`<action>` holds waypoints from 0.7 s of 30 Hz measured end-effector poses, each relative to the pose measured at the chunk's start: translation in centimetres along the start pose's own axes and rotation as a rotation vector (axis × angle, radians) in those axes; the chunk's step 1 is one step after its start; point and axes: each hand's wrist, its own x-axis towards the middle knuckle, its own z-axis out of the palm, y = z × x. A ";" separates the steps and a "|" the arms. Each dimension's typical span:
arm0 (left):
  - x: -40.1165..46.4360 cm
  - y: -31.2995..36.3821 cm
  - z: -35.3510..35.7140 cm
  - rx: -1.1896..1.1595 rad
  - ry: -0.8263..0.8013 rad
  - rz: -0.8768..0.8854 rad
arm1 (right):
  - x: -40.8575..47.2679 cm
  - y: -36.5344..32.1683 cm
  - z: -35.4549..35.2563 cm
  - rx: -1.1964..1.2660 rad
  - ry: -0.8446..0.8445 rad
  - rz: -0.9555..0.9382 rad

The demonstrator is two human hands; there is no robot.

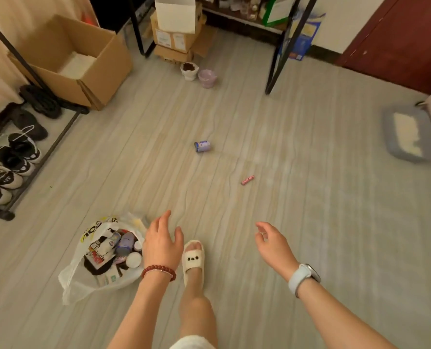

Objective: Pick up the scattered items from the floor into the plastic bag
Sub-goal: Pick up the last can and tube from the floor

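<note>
We look down from head height at a pale wood-grain floor. Our left hand hangs open and empty, fingers loosely spread, just beside the mouth of a white plastic bag that sits on the floor at lower left — already holding bottles, small jars and packets. Our right hand is also open and empty, fingers slightly curled, well apart from the bag. One foot in a cream slipper stands between the hands.

Two loose items remain in view: a small purple can lying on its side near the middle of the floor, and a short pink tube to its right and nearer us. Both are well out of reach.

We judge the next step is to walk forward and collect these. The tube is closer, so the right hand could take it first; the can may roll, so we should grip it across its body. Carrying both back in one trip — or bringing the bag along — would save steps.
</note>
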 end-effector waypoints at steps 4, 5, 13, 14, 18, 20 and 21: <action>6.0 2.2 2.0 0.046 -0.094 -0.021 | 4.9 -0.6 -2.4 0.076 -0.006 0.095; 8.0 2.9 2.7 0.049 -0.110 -0.026 | 6.7 -0.9 -2.9 0.094 -0.001 0.117; 26.3 8.6 7.8 0.152 -0.337 -0.013 | 24.8 -4.4 -5.4 0.191 -0.015 0.388; 28.0 9.0 8.0 0.180 -0.356 0.003 | 26.3 -5.0 -5.8 0.223 -0.006 0.410; 36.4 10.8 10.3 0.307 -0.464 -0.007 | 33.8 -6.2 -7.1 0.309 0.003 0.459; 39.7 11.8 11.3 0.355 -0.495 -0.021 | 36.7 -6.4 -7.6 0.335 0.018 0.486; 41.0 12.1 11.9 0.372 -0.506 -0.022 | 38.0 -6.3 -7.6 0.345 0.020 0.507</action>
